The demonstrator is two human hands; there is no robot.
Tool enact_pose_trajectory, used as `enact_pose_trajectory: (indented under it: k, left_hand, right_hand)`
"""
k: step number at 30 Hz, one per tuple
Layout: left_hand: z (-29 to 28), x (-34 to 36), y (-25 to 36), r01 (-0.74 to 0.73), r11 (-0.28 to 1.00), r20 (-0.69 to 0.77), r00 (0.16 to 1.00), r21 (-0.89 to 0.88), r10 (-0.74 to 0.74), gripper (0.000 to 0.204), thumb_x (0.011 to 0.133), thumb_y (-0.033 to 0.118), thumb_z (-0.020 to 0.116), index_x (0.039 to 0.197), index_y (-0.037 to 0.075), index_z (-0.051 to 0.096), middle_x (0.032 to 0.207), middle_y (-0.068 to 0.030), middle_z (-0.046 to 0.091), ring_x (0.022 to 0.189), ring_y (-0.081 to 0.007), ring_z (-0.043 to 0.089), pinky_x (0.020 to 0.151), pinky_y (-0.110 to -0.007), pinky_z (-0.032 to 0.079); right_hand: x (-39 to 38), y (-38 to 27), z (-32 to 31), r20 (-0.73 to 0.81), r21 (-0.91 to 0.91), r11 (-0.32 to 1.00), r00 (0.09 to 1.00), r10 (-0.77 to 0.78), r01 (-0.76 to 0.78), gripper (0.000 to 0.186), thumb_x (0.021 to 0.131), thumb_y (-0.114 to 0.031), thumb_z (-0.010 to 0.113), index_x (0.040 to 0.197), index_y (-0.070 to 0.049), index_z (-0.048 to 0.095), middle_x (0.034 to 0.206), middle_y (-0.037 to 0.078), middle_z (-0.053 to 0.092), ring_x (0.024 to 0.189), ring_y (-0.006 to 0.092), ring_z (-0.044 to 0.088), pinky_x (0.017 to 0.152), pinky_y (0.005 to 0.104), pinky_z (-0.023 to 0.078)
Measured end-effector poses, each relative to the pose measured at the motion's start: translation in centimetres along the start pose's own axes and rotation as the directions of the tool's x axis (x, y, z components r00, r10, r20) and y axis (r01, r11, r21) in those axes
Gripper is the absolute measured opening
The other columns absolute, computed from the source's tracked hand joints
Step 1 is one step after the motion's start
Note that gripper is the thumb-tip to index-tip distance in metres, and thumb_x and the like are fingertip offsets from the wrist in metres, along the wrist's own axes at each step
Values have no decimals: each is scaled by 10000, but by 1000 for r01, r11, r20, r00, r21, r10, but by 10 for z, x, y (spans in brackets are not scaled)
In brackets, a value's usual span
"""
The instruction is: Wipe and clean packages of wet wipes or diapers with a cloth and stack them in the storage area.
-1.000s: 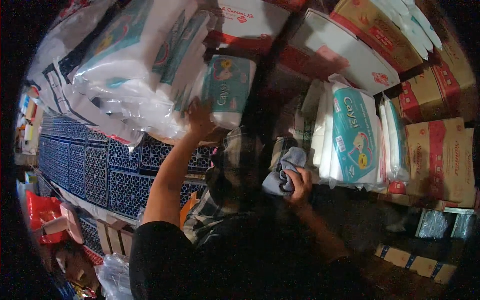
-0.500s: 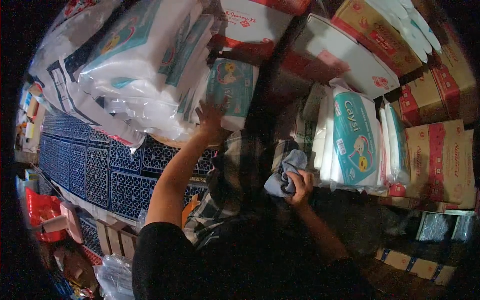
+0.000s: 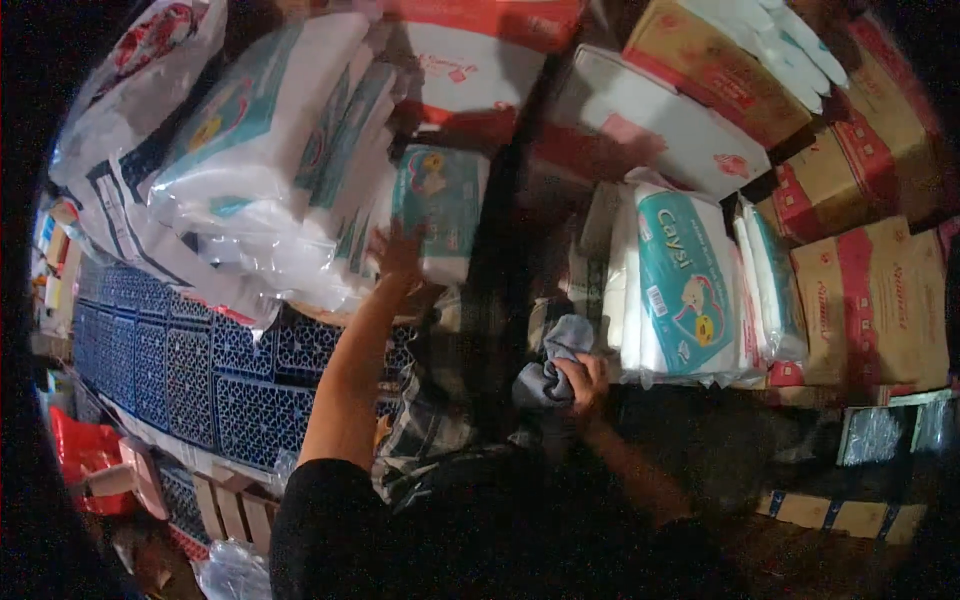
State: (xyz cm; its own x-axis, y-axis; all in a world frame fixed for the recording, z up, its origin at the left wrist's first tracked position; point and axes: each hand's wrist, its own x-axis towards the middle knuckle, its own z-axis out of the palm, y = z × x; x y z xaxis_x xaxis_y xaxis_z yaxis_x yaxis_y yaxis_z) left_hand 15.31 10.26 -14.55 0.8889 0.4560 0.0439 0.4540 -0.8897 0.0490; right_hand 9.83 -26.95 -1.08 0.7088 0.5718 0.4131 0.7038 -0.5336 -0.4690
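My left hand [image 3: 402, 258] reaches forward with its fingers spread against the lower left side of a teal and white plastic-wrapped package [image 3: 445, 205]. More packages of this kind [image 3: 280, 130] lean in a stack just left of it. My right hand [image 3: 585, 385] is closed around a crumpled grey-blue cloth [image 3: 550, 372]. Right of the cloth stands another teal and white package [image 3: 682, 285] in clear wrap. Plaid fabric [image 3: 435, 420] lies below my left wrist, partly in shadow.
Dark blue plastic crates with lattice sides [image 3: 195, 370] line the left. White and red cartons [image 3: 455, 65] stand at the back, with brown and red cartons [image 3: 870, 300] at the right. A red bag [image 3: 85, 450] sits at the lower left.
The whole view has shifted slightly, and the packages appear a little further left. My left hand stays at the same package. The cloth in my right hand is bunched differently.
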Motion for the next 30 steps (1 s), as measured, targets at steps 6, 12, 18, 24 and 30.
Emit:
enact_pose_trajectory:
  k: [6,12,18,24,30]
  left_hand:
    - [-41,-32,-16,-54,998,98,993,-38,58,847,667,392,663,1372,275,209,1406,-228,120,1215,-547,156,924,-655,191]
    - [-82,-57,-7,-84,994,-94,993,-73,77,823,646,368,709,1338,187,301,1314,-251,302,1176,-461,324,887,-575,326]
    - [-239,-114,-2,-71,111,-94,971,-991,-218,207,856,210,553,849,4,547,775,-112,577,767,-136,558,615,-275,448]
    - [-319,-115,-69,-367,-373,-37,753,-852,-657,377,828,237,602,1079,9,438,967,-94,512,876,-196,545,705,-300,446]
    - [-349,-100,-90,-126,-744,140,948,-656,-285,626,777,302,650,1212,6,311,1077,-153,428,997,-385,483,808,-449,450]
  right_hand:
    - [4,-17,-7,65,21,998,996,53,-54,466,668,-423,632,981,-79,593,968,148,503,873,340,484,745,429,404]
    - [14,-33,-12,-4,103,994,999,-48,49,403,573,-152,641,965,-81,580,967,142,476,864,350,471,727,446,400]
    - [7,-26,-10,18,10,1000,1000,21,-21,440,559,-112,650,987,-69,557,970,155,455,902,376,434,749,478,369]
    - [10,-41,-13,17,30,1000,1000,1,-2,568,487,-126,678,1037,-96,537,986,167,458,918,394,434,785,497,357]
    - [8,-35,-14,34,-28,999,999,-18,19,561,478,-120,660,1026,-118,537,986,161,463,931,392,436,802,487,356]
